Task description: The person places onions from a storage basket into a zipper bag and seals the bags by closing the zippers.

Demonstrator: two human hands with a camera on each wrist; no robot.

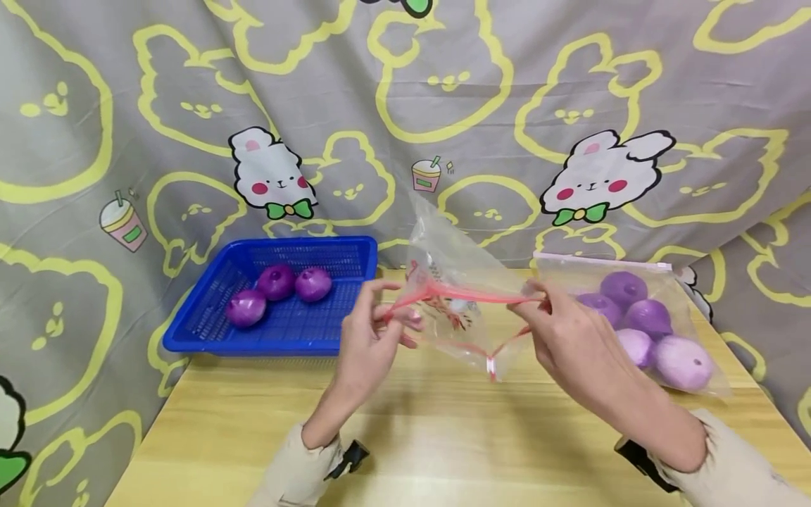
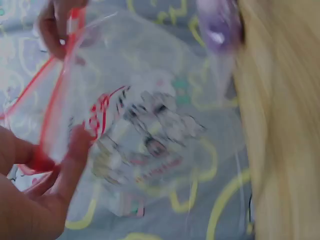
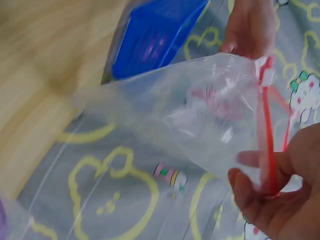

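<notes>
Red-rimmed bag stretches between left fingers and right fingers

The right wrist view cuts off the basket. Print on the held bag is too blurry to read.
</notes>
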